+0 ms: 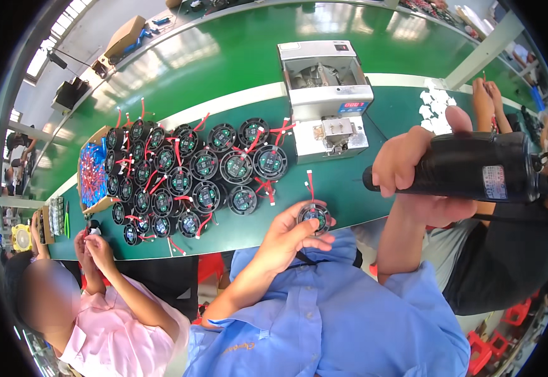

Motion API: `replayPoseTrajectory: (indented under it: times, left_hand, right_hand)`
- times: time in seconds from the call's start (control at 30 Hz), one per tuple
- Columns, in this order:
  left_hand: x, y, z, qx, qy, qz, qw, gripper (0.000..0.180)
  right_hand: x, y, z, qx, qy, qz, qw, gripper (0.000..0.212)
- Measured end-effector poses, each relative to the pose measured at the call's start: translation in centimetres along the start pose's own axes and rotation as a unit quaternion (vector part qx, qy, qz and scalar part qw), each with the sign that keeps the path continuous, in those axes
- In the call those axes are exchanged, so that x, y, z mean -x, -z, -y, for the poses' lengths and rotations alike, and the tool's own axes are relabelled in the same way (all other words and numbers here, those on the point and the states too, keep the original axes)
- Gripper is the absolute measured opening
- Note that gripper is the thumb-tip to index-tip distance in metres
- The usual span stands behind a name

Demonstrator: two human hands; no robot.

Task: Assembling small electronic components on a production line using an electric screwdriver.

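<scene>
My left hand (281, 244) grips a round black housing (319, 213) with a small circuit board inside, the thumb resting on its face. A red lead with a white connector (309, 173) sticks up from this housing over the table edge. In my right hand (401, 164) is a thick black electric screwdriver (462, 166), lying sideways with its bit end pointing left. The screwdriver is apart from the housing, to its upper right. Several similar housings (236, 166) with red leads stand grouped on the green table (274, 229) to the left.
A silver screw feeder (327, 94) with a red display stands at the back of the table. White parts (436, 107) lie to its right. A cardboard box (100, 204) holds red leads at the left. A co-worker in pink (120, 323) sits left; another person's hands (487, 100) show at right.
</scene>
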State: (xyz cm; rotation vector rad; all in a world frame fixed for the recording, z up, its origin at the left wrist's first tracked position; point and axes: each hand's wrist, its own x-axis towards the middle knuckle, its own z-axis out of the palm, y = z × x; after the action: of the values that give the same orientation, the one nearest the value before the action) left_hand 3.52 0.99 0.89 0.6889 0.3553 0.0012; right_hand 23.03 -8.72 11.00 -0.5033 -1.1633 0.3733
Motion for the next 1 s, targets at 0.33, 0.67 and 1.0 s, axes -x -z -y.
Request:
replayPoseTrajectory:
  times: [0.33, 0.67, 1.0]
  left_hand:
    - [-1.4, 0.1, 0.2, -0.008, -0.056, -0.046, 0.997, 0.037]
    - [-2.6, -0.5, 0.4, -0.002, -0.105, -0.071, 0.992, 0.034]
    - [-2.8, -0.2, 0.4, 0.027, -0.084, -0.063, 0.994, 0.038]
  right_hand:
    - [-3.0, -1.4, -2.9, 0.238, 0.021, -0.093, 0.966, 0.085]
    - [-3.4, -1.2, -5.5, 0.173, 0.061, -0.078, 0.98, 0.034]
    - [0.9, -4.1, -0.5, 0.049, -0.004, -0.052, 0.997, 0.096]
